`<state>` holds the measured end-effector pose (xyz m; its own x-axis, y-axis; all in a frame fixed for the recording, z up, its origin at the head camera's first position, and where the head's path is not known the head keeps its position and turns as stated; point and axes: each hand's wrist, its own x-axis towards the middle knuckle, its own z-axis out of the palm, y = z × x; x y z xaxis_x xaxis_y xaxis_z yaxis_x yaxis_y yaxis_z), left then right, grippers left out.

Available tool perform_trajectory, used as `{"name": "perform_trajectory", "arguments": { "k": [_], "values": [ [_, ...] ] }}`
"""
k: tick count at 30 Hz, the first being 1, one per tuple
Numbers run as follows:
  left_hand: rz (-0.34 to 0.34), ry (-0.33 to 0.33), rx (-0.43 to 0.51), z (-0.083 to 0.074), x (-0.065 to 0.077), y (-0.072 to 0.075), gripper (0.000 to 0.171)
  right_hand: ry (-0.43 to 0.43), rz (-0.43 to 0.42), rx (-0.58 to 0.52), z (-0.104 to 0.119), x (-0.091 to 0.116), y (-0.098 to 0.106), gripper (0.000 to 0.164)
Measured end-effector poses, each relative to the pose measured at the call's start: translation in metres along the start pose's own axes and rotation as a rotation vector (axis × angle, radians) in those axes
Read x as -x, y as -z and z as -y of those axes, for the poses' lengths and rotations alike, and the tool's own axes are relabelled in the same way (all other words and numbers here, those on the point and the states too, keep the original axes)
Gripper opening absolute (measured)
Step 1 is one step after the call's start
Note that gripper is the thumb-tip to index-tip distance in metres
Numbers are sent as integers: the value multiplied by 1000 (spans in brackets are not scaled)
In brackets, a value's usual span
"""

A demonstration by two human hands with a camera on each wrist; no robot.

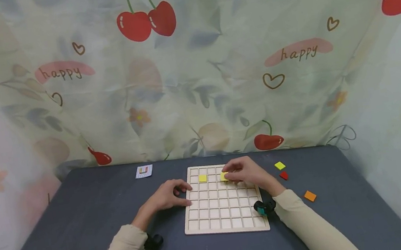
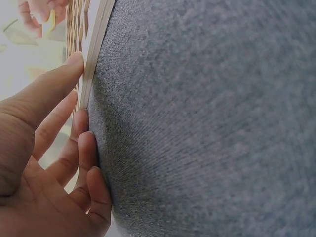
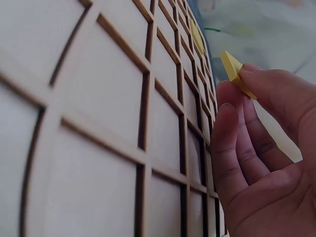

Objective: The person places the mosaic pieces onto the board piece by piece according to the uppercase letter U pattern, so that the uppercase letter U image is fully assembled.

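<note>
A pale wooden grid board (image 1: 228, 231) lies on the dark table, divided into square cells. My right hand (image 1: 245, 172) pinches a yellow square tile (image 3: 232, 74) between thumb and fingertips, above the far part of the board. In the right wrist view the tile is tilted and held off the grid. Another yellow tile (image 1: 202, 178) sits in a cell near the board's far left corner. My left hand (image 1: 166, 196) rests at the board's left edge, its thumb (image 2: 69, 69) and fingertips touching the rim.
Right of the board lie a yellow tile (image 1: 280, 166), a red piece (image 1: 283, 175) and an orange tile (image 1: 310, 196). A small printed card (image 1: 143, 171) with a coloured grid pattern lies at the table's back left. A patterned curtain (image 1: 194, 79) hangs behind the table.
</note>
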<state>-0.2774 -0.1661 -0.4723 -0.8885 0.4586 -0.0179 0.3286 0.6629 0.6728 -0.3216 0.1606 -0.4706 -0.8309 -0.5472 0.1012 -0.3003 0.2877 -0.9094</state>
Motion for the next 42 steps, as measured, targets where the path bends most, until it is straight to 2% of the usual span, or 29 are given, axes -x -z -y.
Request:
{"name": "perform_trajectory", "arguments": {
  "k": [9, 17, 27, 34, 42],
  "values": [
    [-1, -20, -3, 0, 1, 1, 38, 55, 31, 12, 2, -15, -13, 18],
    [7, 15, -2, -3, -1, 1, 37, 36, 50, -2, 9, -25, -27, 18],
    [15, 17, -3, -4, -1, 1, 37, -15, 68, 23, 12, -32, -41, 19],
    [19, -4, 3, -2, 0, 2, 37, 34, 90, 61, 11, -36, -48, 19],
    [22, -5, 2, -3, -1, 2, 37, 17, 93, 88, 14, -39, -51, 17]
  ]
}}
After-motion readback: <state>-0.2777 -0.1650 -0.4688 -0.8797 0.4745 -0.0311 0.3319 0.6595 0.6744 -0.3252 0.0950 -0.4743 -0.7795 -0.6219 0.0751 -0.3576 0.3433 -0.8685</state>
